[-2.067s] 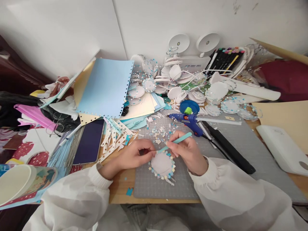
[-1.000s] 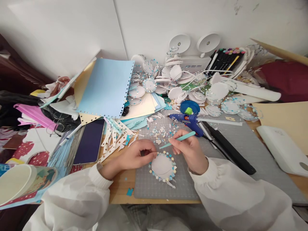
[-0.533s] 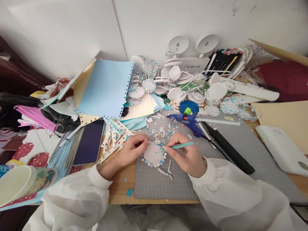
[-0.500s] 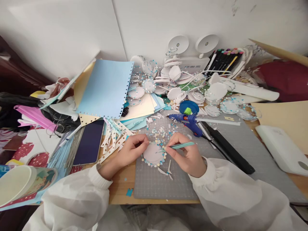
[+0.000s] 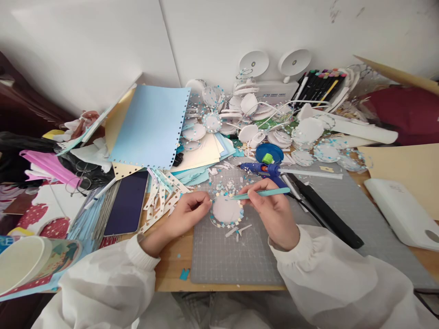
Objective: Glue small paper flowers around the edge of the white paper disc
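Right hand (image 5: 274,214) pinched teal tweezers (image 5: 269,192) | left hand (image 5: 190,211) had fingertips pressed together, grip unclear | white disc (image 5: 226,209) lay between both | risk: slipping tweezers could have knocked rim bits (image 5: 229,225) loose

At the left of the view, a dark-blue rectangular phone (image 5: 126,203) is laid flat, and a pale, wide-mouthed cup with a patterned side (image 5: 63,256) is seen nearer the viewer. Farther back, a bright-pink folded sheet (image 5: 51,167) is heaped beside crumpled black plastic (image 5: 94,176). At the right, black markers with multicoloured ends (image 5: 318,87) are bunched near the wall (image 5: 212,36), and a white, rounded rectangular device (image 5: 399,210) is placed well in front of maroon fabric (image 5: 404,114).
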A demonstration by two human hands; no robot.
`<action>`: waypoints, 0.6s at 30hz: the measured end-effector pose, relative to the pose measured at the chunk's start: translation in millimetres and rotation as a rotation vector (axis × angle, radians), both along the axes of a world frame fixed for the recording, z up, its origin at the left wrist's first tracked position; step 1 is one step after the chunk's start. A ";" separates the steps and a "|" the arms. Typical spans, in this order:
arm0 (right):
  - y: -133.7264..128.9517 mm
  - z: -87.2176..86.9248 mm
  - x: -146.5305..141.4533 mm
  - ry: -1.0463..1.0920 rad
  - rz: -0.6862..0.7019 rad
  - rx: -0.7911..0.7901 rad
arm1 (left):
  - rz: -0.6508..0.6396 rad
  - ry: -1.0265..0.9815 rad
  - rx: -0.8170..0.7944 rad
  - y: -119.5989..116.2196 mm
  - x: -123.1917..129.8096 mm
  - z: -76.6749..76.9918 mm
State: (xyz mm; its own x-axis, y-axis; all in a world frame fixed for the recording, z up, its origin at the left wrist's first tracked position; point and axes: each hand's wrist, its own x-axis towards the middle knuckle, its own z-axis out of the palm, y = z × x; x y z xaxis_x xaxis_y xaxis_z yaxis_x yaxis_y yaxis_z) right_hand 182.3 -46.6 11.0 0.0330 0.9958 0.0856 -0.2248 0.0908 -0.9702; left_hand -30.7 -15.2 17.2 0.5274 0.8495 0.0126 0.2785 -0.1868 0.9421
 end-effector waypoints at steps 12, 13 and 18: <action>2.1 8.4 1.1 0.269 0.093 -0.193 | -0.047 -0.031 -0.091 -0.5 -4.1 -1.5; 2.9 8.8 1.6 0.297 0.087 -0.209 | -0.055 -0.037 -0.098 -0.3 -4.6 -1.8; 3.8 9.7 1.7 0.316 0.107 -0.225 | -0.182 -0.034 -0.106 -0.2 -4.4 -0.4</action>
State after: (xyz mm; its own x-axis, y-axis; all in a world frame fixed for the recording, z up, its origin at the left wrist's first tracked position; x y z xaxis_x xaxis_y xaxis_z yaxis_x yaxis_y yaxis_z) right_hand 184.0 -42.9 20.7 -0.0821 0.9877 -0.1328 -0.5122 -0.1561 -0.8446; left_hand -35.1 -15.4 16.8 0.6732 0.7377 -0.0511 0.2169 -0.1310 0.9674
